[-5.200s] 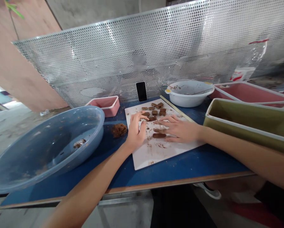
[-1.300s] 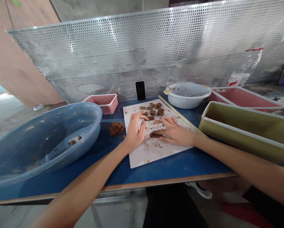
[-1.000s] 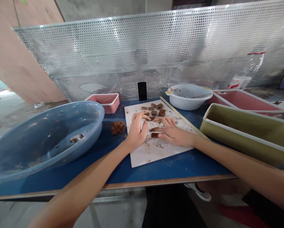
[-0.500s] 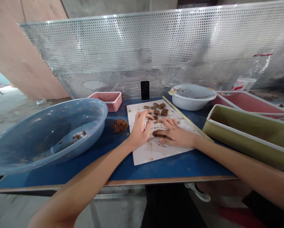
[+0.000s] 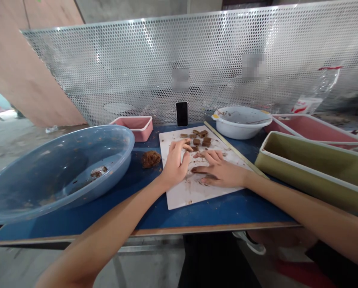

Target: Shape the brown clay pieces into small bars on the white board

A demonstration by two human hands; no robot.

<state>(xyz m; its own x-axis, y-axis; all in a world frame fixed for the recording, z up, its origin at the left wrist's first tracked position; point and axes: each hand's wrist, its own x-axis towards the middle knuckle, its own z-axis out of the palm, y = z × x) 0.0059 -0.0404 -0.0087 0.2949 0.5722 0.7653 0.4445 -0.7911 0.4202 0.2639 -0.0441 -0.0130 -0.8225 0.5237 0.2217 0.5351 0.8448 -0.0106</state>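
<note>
A white board [image 5: 191, 192] lies on the blue table, smeared with brown. Several small brown dough pieces [image 5: 198, 137] sit at its far end. My left hand [image 5: 175, 165] rests on the board's left part with fingers spread, their tips near one of the pieces. My right hand [image 5: 219, 170] lies flat beside it, fingers stretched over a brown dough roll [image 5: 198, 170] that shows under its fingertips. A loose brown dough lump [image 5: 150, 159] sits on the table just left of the board.
A large blue basin [image 5: 59, 172] with scraps fills the left. A pink tub [image 5: 135, 127], a phone [image 5: 181, 114] and a white bowl [image 5: 241, 122] stand by the perforated metal screen [image 5: 197, 68]. An olive tray [image 5: 311, 168] and a pink tray [image 5: 311, 126] lie right. A long stick [image 5: 233, 149] borders the board.
My right hand has slid a little back and forth over the dough roll on the board. My left hand has stayed in place. The view has shifted slightly.
</note>
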